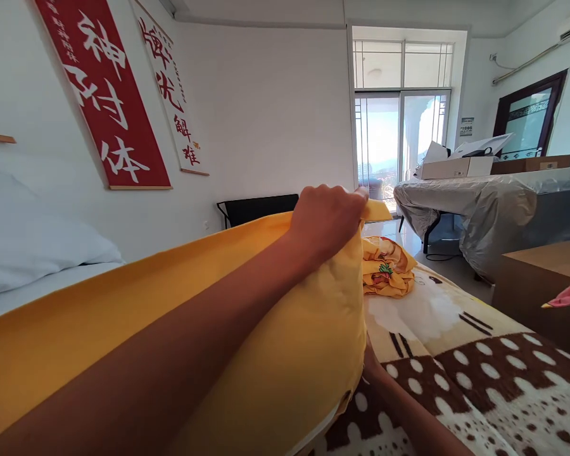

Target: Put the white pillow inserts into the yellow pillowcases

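Observation:
My left hand [327,212] is closed round the raised top corner of a plain yellow cloth [275,342], with a small flap of it sticking out past the thumb. From there the cloth spreads to the left edge of the view and hangs towards me in a broad sheet. My right hand [369,360] reaches in from the lower right, and its fingers are hidden behind the cloth's right edge. Low on that edge a strip of white [316,436] shows. A crumpled yellow patterned cloth [388,269] lies just beyond.
Beneath lies a brown, cream and white patterned blanket [494,370]. A white pillow [33,231] is at the left. On the right stand a cardboard box [546,259] and a plastic-covered table [508,196] bearing boxes. A black chair [261,209] stands by the wall.

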Available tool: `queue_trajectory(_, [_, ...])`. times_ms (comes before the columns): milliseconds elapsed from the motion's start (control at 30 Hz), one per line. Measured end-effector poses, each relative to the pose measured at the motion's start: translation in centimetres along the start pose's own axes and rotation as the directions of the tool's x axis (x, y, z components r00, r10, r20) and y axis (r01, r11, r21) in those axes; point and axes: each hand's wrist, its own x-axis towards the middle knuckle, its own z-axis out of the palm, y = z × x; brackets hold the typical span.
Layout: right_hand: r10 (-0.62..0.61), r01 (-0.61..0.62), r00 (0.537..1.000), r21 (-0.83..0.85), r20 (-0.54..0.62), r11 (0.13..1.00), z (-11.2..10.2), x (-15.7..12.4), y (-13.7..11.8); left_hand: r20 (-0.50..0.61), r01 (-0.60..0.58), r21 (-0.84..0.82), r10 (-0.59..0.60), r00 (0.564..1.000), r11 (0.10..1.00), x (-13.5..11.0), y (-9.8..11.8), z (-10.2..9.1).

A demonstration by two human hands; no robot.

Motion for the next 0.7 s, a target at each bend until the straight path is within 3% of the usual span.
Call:
queue_trajectory(100, [0.032, -0.032, 0.999, 0.016, -0.011, 0.999, 0.3, -0.3, 0.3, 0.009, -0.009, 0.095, 0.008, 1.0, 0.995, 0.4, -1.8, 0.0])
queue_trajectory(200, [0.061, -0.059, 0.997, 0.026, -0.047, 0.998, 0.1, 0.1, 0.6, 0.019, 0.078, 0.077, -0.08, 0.997, 0.994, 0.8, -3.2, 0.5])
queue_trajectory(367, [0.195, -0.198, 0.98, 0.085, 0.044, 0.977, 0.6, 0.2, 1.2, 0.1, 0.249, -0.231, -0.232, 0.968, 0.941, 1.8, -4.2, 1.5])
queue_trajectory(467, [0.276, -0.287, 0.957, 0.164, 0.091, 0.944, 1.3, -0.3, 1.3, 0.092, 0.3, -0.301, -0.286, 0.954, 0.905, 1.7, -4.9, 1.7])
queue_trajectory(533, [0.291, -0.301, 0.954, 0.224, 0.078, 0.927, 1.6, -0.6, 1.1, 0.086, 0.319, -0.317, -0.308, 0.948, 0.893, 0.8, -5.4, 1.5])
queue_trajectory(600, [0.278, -0.285, 0.958, 0.243, 0.065, 0.927, 1.7, -0.8, 0.8, 0.151, 0.35, -0.312, -0.318, 0.936, 0.883, -0.9, -5.9, 1.0])
queue_trajectory(700, [0.252, -0.257, 0.966, 0.238, 0.051, 0.936, 1.4, -0.7, 0.7, 0.24, 0.406, -0.157, -0.364, 0.9, 0.901, -4.5, -6.7, -0.2])
